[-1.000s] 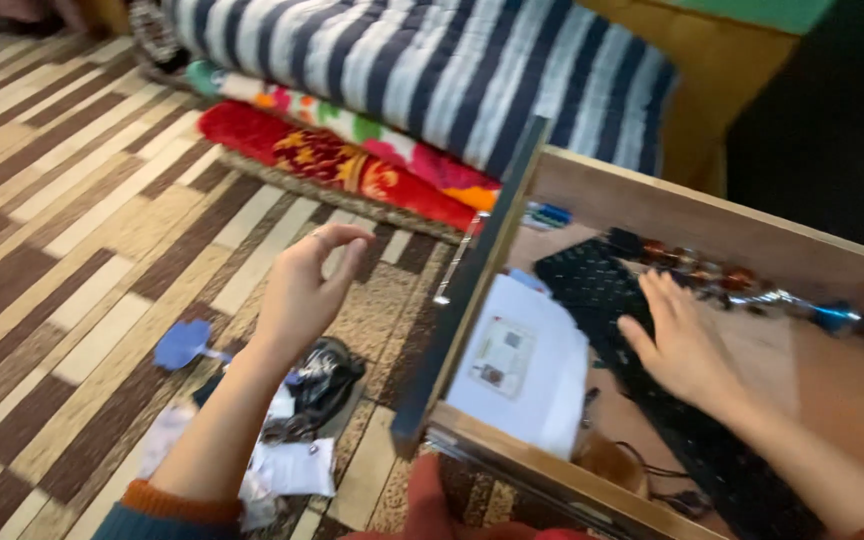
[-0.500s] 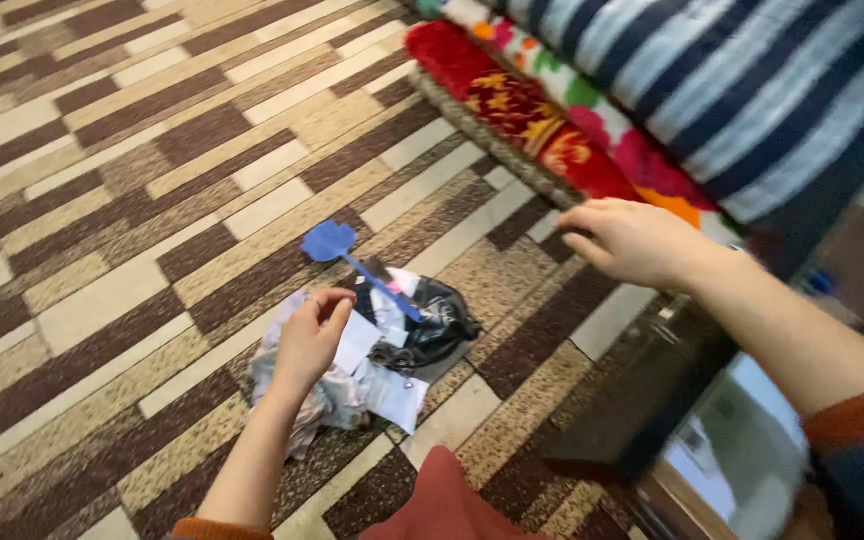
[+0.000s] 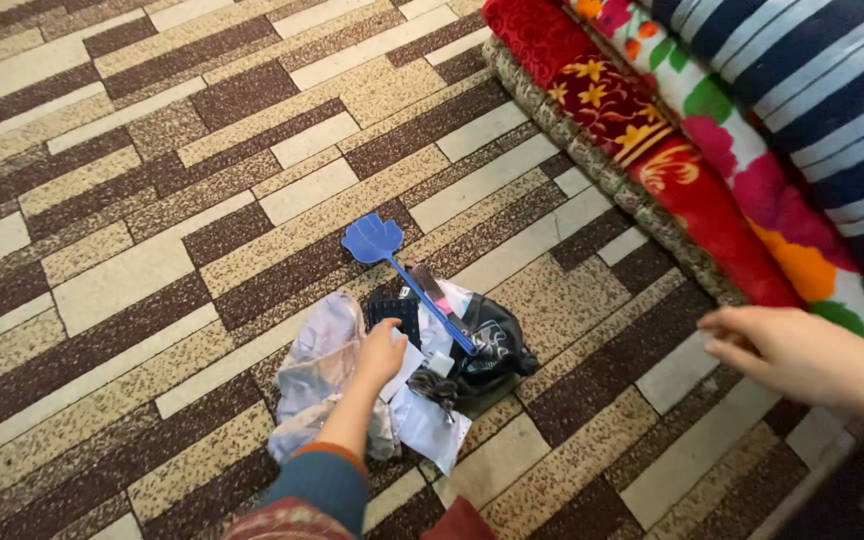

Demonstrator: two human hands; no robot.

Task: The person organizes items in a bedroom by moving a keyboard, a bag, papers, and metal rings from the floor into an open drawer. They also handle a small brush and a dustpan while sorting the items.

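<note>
My left hand (image 3: 380, 357) reaches down into a small pile on the patterned carpet, its fingers closed on white papers (image 3: 427, 425) beside a crumpled pale plastic bag (image 3: 317, 375). A blue hand-shaped fly swatter (image 3: 392, 262) lies across the pile, over a black pouch (image 3: 487, 360) and a small dark keypad-like object (image 3: 395, 312). My right hand (image 3: 802, 355) hovers at the right, fingers loosely together, holding nothing, close to the stacked bedding.
Folded quilts lie along the upper right: a red patterned one (image 3: 632, 120), a floral one (image 3: 752, 150) and a blue-and-white striped one (image 3: 832, 70). The brown and beige block-patterned carpet (image 3: 152, 200) covers the floor. A dark drawer edge (image 3: 852, 490) shows at the bottom right corner.
The view swung from the open drawer down to the floor pile. My right hand left the drawer and drifted right. My left hand dropped onto the papers.
</note>
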